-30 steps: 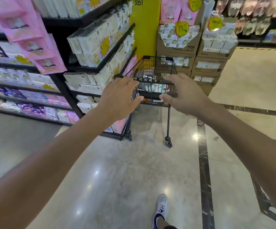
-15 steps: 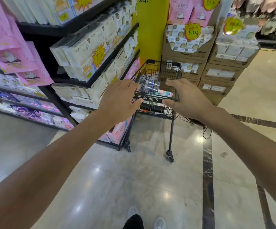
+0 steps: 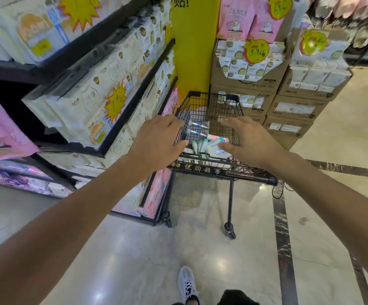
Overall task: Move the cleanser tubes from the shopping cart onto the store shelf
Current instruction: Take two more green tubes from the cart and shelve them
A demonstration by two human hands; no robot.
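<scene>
Both my arms reach forward over the near end of the black wire shopping cart [image 3: 209,106], and neither hand holds anything. My left hand [image 3: 156,144] is palm down with the fingers loosely spread and slightly curled, its fingertips [image 3: 174,119] over the cart's left wall; whether they touch the wire I cannot tell. My right hand [image 3: 251,144] is also palm down, fingers spread wide, thumb pointing inward, hovering above the right side of the basket just beyond the handle bar [image 3: 218,172], which carries white Chinese characters and runs under both my wrists. The cleanser tubes lie in the basket in the gap between my two hands: two silver-grey tubes with blue labels [image 3: 198,127] just past my left fingertips, lying across the basket one behind the other, and a cluster of white tubes with teal caps [image 3: 202,145] closer to me, between my two thumbs, heaped at different angles. The one nearest my right thumb is a white tube with pink print [image 3: 217,140], lying tilted. To the left of my left hand, just beside the cart, stands the black store shelf [image 3: 134,102], its tilted tiers full of pale tissue packs [image 3: 86,93] with yellow starburst price tags. Beyond my fingertips, past the cart's far end, are a yellow pillar [image 3: 191,40] and stacked cardboard boxes [image 3: 295,106] of tissue goods. Below my arms, a white sneaker [image 3: 187,282] stands on the glossy tiled floor [image 3: 134,249].
</scene>
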